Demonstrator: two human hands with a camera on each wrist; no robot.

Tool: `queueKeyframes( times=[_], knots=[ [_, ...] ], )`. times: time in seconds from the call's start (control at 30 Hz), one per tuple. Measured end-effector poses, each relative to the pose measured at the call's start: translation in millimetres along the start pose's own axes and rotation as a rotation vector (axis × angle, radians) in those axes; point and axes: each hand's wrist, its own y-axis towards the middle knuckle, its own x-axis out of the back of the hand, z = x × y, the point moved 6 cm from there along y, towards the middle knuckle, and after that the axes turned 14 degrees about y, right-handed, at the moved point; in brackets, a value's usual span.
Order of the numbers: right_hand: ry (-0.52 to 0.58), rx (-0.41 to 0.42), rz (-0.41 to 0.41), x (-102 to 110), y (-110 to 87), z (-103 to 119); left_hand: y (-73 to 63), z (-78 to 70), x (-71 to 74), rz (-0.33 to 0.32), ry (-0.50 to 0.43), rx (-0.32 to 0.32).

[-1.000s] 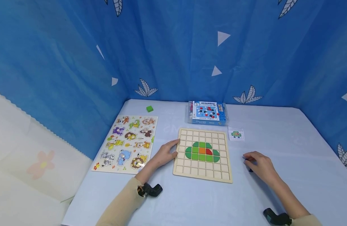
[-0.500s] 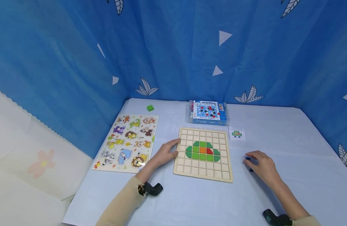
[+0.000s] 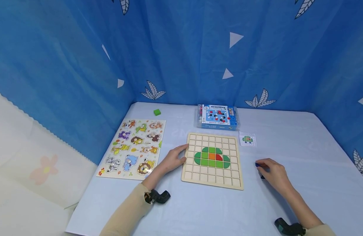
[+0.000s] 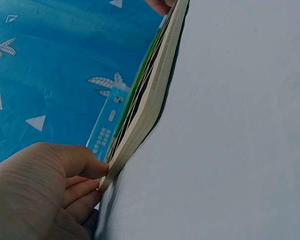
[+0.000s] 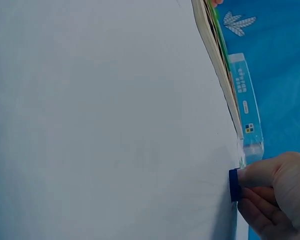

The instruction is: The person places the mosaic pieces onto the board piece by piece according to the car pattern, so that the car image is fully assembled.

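My left hand (image 3: 171, 160) rests against the left edge of a square wooden grid board (image 3: 196, 177), thumb and fingertips spread along that edge. Green tiles (image 3: 204, 162), an orange tile (image 3: 211, 156) and a red tile (image 3: 218, 157) sit in the board's middle cells. To the right of the board, my right hand (image 3: 274, 172) pinches a small dark blue piece (image 5: 234, 185) between thumb and fingers, low over the table. Another dark bit (image 3: 262, 177) shows under this hand in the head view. The left wrist view shows the left fingertips (image 4: 101, 170) right at the board's edge.
An animal puzzle board (image 3: 134, 149) lies on the left, with a loose green block (image 3: 157, 112) behind it. A boxed molecule set (image 3: 218, 117) stands at the back. Beside it lies a small picture card (image 3: 248, 139). Blue curtain (image 3: 181, 52) borders the table.
The right hand's fingertips have shifted slightly, and the blue piece now shows at their tips. The left hand and the board stay in place.
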Motion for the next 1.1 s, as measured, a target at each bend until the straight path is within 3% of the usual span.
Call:
queueKeyframes(
  times=[0.17, 0.33, 0.47, 0.57, 0.77, 1.1],
  knots=[
    [0.074, -0.001, 0.009, -5.7, 7.7, 14.6, -1.0, 1.9, 2.2, -0.003, 0.008, 0.0],
    [0.174, 0.098, 0.053, -22.6, 27.8, 64.5, 0.2, 3.2, 4.0, -0.011, 0.002, 0.007],
    [0.247, 0.201, 0.192, -54.8, 33.3, 103.6, 1.5, 1.4, 2.5, 0.004, -0.018, 0.007],
    [0.28, 0.265, 0.296, -82.0, 31.3, 119.8, 2.4, -0.5, 0.4, 0.016, -0.032, 0.006],
    [0.254, 0.309, 0.384, -114.5, 30.9, 124.8, 3.0, -4.4, -0.6, 0.017, -0.03, -0.01],
    [0.257, 0.291, 0.435, -124.6, 30.4, 122.8, 0.3, -4.3, 1.8, 0.019, -0.019, 0.001]
  ],
)
